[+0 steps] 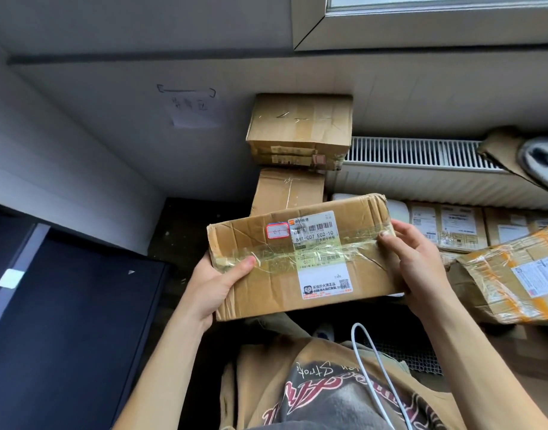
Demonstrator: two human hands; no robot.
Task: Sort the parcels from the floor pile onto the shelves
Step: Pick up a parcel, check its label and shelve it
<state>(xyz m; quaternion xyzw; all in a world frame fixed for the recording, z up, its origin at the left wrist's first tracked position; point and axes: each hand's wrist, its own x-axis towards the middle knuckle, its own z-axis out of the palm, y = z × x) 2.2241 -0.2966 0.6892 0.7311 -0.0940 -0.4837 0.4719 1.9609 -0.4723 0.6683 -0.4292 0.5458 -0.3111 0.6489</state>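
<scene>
I hold a flat brown cardboard parcel (276, 271) in front of my chest, its top face turned up. It carries clear tape, a white shipping label and a small red-framed sticker. My left hand (217, 283) grips its left end, thumb lying on the taped top. My right hand (412, 259) grips its right end, thumb on top near the far edge. More parcels lie on the floor beyond: a tape-wrapped box (508, 280) at the right and a row of labelled boxes (452, 228) under the radiator.
A stack of cardboard boxes (299, 128) leans against the wall straight ahead, with another box (285, 190) below it. A white radiator (421, 162) runs along the right wall. A dark cabinet (64, 305) fills the left. A white cable (375, 361) hangs over my shirt.
</scene>
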